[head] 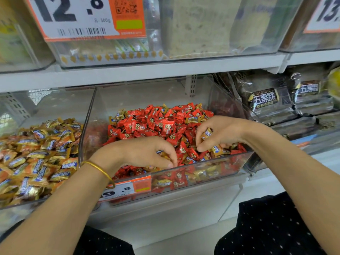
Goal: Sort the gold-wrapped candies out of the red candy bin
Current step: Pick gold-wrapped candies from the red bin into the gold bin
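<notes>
My right hand (220, 134) pinches one gold-wrapped candy (207, 133) between thumb and fingers, just above the red pile in the red candy bin (88, 124). The candy's long axis stands steeply, with its upper end leaning to the right. My left hand (147, 151) curls down over more gold wrappers at the front wall; I cannot tell if it grips any.

The red candy bin (211, 172) is lit brightly and evenly by diffuse light, with only soft shadow cast beneath it. Pale glare is seen on its clear walls. Above it, the price tag (77, 17) is blurred, and the shelf (165, 69) is bowed by wide-angle distortion.
</notes>
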Motion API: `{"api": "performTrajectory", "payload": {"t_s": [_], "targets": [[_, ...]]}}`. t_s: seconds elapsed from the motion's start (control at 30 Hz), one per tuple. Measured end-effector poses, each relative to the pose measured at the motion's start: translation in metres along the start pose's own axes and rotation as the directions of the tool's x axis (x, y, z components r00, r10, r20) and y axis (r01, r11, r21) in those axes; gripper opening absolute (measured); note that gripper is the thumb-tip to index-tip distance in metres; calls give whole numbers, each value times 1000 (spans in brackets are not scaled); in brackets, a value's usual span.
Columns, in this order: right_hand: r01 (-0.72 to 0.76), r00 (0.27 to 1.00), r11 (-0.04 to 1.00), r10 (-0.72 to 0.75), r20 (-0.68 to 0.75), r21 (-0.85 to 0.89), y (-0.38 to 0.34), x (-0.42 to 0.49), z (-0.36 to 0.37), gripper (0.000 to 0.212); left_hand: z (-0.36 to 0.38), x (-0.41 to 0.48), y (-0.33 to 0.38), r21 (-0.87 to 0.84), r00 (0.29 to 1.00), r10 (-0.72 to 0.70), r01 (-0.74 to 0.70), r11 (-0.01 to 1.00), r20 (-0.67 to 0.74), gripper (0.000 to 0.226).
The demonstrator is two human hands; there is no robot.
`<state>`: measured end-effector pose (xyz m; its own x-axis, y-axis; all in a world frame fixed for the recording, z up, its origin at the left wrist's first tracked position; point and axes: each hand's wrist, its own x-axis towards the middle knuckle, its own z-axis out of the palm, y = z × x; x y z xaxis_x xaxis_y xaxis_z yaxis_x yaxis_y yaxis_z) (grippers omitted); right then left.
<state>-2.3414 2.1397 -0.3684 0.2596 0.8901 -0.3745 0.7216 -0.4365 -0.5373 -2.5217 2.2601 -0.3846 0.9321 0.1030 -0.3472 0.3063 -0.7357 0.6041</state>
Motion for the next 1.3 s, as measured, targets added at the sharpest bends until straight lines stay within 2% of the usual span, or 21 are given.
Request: {"api": "performTrajectory", "payload": {"t_s": [0.1,0.17,0.27,0.47,0.63,0.73,0.83,0.9,1.0,1.07,1.17,1.23,1.3], "targets": [[1,1000,993,-1,-7,-122,4,1,1,16,-2,0,-2,72,996,-23,17,997,86,18],[9,998,968,-25,-61,-252,5,5,2,16,-4,-1,-3,128,991,-41,24,992,131,23],[-19,994,935,-20,-105,-354,5,5,3,23,-3,1,-3,162,980,-118,92,983,160,22],[-86,996,878,61,-68,-472,3,4,6,26,0,9,1,192,968,-211,182,964,139,20],[-69,997,872,45,-62,-485,-2,6,10,23,3,11,2,210,971,-206,178,961,119,22],[-28,995,941,-7,-103,-336,-5,3,10,18,6,14,0,246,972,-204,172,954,114,13],[56,988,998,-56,-143,-7,-8,-2,8,15,9,16,-4,287,981,-182,154,946,75,7],[73,988,982,-48,-145,176,-9,-4,6,15,10,16,-9,303,988,-149,129,944,43,17],[73,992,941,-35,-119,331,-11,-3,6,14,7,9,-9,291,999,-36,39,956,-15,20],[84,994,898,-44,-104,432,-12,-2,6,15,1,-1,-6,208,991,52,-26,978,-120,12],[117,991,835,-63,-118,538,-17,-3,4,16,-13,-25,-1,24,942,113,-111,994,-316,4],[146,987,783,-77,-139,604,-25,-3,4,16,-21,-44,-1,-54,897,107,-144,988,-430,4],[173,984,742,-100,-148,648,-41,-3,8,15,-29,-69,-6,-144,867,31,-118,983,-496,6]]}}
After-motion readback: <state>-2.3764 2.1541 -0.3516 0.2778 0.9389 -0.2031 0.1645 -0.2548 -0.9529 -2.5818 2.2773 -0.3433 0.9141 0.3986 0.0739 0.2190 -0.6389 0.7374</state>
